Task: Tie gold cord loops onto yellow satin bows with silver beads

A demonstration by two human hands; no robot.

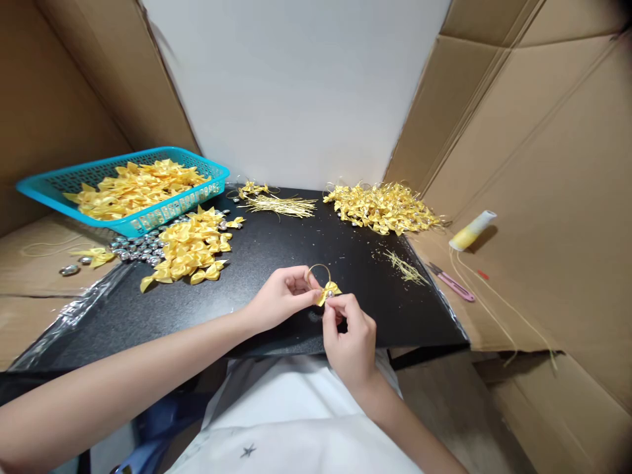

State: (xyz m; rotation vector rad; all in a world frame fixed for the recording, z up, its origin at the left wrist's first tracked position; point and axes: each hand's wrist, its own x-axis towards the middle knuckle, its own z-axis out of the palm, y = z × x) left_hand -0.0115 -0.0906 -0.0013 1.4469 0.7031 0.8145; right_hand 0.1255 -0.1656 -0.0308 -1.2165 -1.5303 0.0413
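Note:
Near the front edge of the black table [276, 250], both hands meet at one yellow ribbon bow [334, 288]. A loop of thin gold cord [320, 266] rises above it, and a small silvery bell [329, 295] appears at its middle. My left hand [289, 296] is closed in a pinch at the bow's left side, by the foot of the loop. With thumb and forefinger together, my right hand [349, 332] pinches at the bow's lower right, close to the bell. Its fingertips hide what exactly lies between them.
A turquoise basket [197, 197] of yellow bows stands back left. In front lie loose bows [190, 247] and silvery bells [138, 249]. Cut cords [281, 205] lie at the back, a heap of corded bows [382, 207] back right. Cord scraps [407, 268], pink thread snips [451, 283] and a thread spool [473, 230] are at right.

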